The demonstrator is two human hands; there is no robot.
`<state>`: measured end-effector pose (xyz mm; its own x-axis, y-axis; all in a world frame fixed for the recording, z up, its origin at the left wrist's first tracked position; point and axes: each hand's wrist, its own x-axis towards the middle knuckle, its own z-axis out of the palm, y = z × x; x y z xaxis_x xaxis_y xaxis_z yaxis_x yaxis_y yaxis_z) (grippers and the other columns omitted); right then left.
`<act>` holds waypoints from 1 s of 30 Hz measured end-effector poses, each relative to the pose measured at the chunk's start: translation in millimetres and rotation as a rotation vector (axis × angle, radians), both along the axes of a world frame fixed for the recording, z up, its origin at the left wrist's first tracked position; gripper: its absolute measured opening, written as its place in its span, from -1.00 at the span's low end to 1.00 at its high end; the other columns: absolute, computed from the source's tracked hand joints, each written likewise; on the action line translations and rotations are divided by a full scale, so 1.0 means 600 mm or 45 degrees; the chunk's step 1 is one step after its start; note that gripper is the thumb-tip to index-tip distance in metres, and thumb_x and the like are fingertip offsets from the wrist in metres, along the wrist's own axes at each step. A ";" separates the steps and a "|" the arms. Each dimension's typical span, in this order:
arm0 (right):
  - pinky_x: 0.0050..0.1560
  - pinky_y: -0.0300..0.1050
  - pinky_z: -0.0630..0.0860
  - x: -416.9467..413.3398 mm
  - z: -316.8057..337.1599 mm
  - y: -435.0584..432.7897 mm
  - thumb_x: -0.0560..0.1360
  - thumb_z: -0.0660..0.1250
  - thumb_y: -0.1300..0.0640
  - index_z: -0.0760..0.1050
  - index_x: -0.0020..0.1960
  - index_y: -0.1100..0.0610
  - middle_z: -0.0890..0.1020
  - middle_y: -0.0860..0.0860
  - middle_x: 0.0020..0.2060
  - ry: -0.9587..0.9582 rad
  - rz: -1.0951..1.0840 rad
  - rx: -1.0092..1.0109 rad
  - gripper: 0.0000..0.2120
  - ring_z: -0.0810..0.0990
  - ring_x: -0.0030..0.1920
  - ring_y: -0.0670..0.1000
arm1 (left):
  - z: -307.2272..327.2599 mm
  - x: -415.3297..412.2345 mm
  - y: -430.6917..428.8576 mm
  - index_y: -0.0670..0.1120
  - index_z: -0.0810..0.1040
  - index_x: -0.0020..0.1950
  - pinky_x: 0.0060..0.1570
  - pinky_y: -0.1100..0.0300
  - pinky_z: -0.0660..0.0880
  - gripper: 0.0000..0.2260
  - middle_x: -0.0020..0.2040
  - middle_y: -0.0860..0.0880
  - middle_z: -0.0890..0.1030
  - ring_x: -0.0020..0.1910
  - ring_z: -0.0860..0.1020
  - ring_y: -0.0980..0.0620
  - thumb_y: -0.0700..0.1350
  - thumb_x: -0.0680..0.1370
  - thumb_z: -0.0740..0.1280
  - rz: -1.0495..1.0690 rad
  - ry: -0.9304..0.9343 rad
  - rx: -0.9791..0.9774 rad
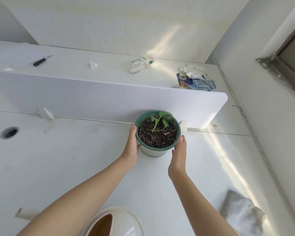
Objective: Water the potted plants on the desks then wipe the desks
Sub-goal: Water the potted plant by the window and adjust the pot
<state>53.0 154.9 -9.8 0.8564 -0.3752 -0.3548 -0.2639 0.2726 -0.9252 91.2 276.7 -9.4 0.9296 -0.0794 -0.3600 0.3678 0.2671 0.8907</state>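
1. On the far desk, a clear bottle lying on its side carries a white label with dark print and a red mark; the wording is too small to read.
2. Near the wall, blue packets show printed graphics, including an orange figure, but no legible text.
3. No other lettering, number or sign is legible anywhere in view.

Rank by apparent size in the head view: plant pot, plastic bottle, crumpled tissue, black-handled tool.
1. plant pot
2. plastic bottle
3. black-handled tool
4. crumpled tissue
The pot sits nearer the camera, so true sizes stay unsure.
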 end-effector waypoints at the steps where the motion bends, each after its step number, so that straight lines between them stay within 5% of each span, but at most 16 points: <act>1: 0.45 -0.08 0.03 0.006 0.002 0.000 0.59 -0.05 -0.09 0.02 0.49 -0.02 0.13 -0.09 0.49 -0.002 0.003 0.011 -0.51 0.09 0.47 -0.09 | 0.000 -0.006 -0.001 0.12 0.19 0.47 0.40 0.09 0.14 -0.45 0.44 0.12 0.34 0.43 0.25 0.15 0.24 0.50 0.01 -0.016 0.009 0.004; 4: 0.42 -0.07 0.00 0.029 0.004 -0.009 0.58 -0.10 -0.15 -0.02 0.49 -0.04 0.10 -0.09 0.50 0.013 0.030 0.028 -0.49 0.06 0.48 -0.09 | -0.003 -0.021 -0.006 0.15 -0.19 0.50 0.48 0.06 -0.10 -0.42 0.55 0.15 -0.04 0.51 -0.01 0.16 0.21 0.56 0.00 -0.070 0.013 0.074; 7: 0.43 -0.03 -0.05 0.035 0.008 -0.020 0.55 -0.14 -0.23 -0.07 0.49 -0.10 0.05 -0.12 0.51 0.058 0.102 0.025 -0.45 0.02 0.49 -0.10 | -0.004 -0.025 -0.003 0.11 -0.28 0.49 0.49 0.02 -0.15 -0.46 0.55 0.14 -0.13 0.52 -0.07 0.15 0.15 0.60 -0.08 -0.112 0.018 0.129; 12: 0.45 0.02 -0.05 0.000 0.025 -0.028 0.56 -0.13 -0.21 -0.14 0.49 -0.12 -0.01 -0.12 0.52 0.080 0.121 -0.007 -0.46 0.00 0.50 -0.06 | 0.022 -0.040 0.013 0.04 -0.13 0.53 0.49 -0.04 -0.07 -0.44 0.56 0.05 -0.04 0.52 -0.01 0.06 0.16 0.59 -0.04 -0.092 0.059 0.213; 15: 0.47 0.03 0.04 -0.042 0.040 -0.029 0.58 -0.08 -0.15 -0.06 0.49 -0.06 0.08 -0.04 0.51 0.040 0.106 -0.022 -0.48 0.11 0.48 -0.02 | 0.048 -0.064 0.030 -0.06 0.05 0.52 0.46 -0.03 0.09 -0.49 0.52 -0.03 0.15 0.46 0.20 -0.01 0.09 0.61 0.02 -0.013 0.026 0.311; 20: 0.17 -0.07 0.38 -0.126 0.093 -0.023 0.58 0.08 0.06 0.15 0.43 0.06 0.49 0.11 0.20 -0.081 0.128 -0.049 -0.57 0.50 0.14 0.07 | 0.111 -0.134 0.064 -0.08 0.31 0.34 0.02 0.09 0.38 -0.70 0.13 -0.16 0.53 0.02 0.52 -0.07 -0.06 0.63 0.05 0.166 -0.099 0.301; 25: -0.07 -0.14 0.46 -0.222 0.118 -0.004 0.54 0.16 0.19 0.31 0.31 0.05 0.60 0.09 -0.06 -0.207 0.124 -0.169 -0.66 0.58 -0.07 0.08 | 0.142 -0.232 0.101 -0.03 0.38 0.24 -0.11 0.17 0.43 -0.77 -0.10 -0.05 0.61 -0.14 0.58 0.01 -0.10 0.62 0.07 0.275 -0.242 0.280; 30: 0.06 -0.12 0.44 -0.323 0.085 0.022 0.53 0.20 0.18 0.39 0.21 0.01 0.63 0.03 -0.06 -0.194 0.249 -0.267 -0.74 0.59 0.00 -0.01 | 0.125 -0.353 0.154 -0.08 0.47 0.14 -0.09 0.21 0.46 -0.78 -0.09 -0.04 0.62 -0.12 0.59 0.00 -0.21 0.61 0.06 0.534 -0.335 0.381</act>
<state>-141.1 168.2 41.3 0.9568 -0.2493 -0.1495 -0.1467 0.0297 -0.9887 -120.3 369.0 65.5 0.9208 0.3852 -0.0621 0.0403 0.0646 0.9971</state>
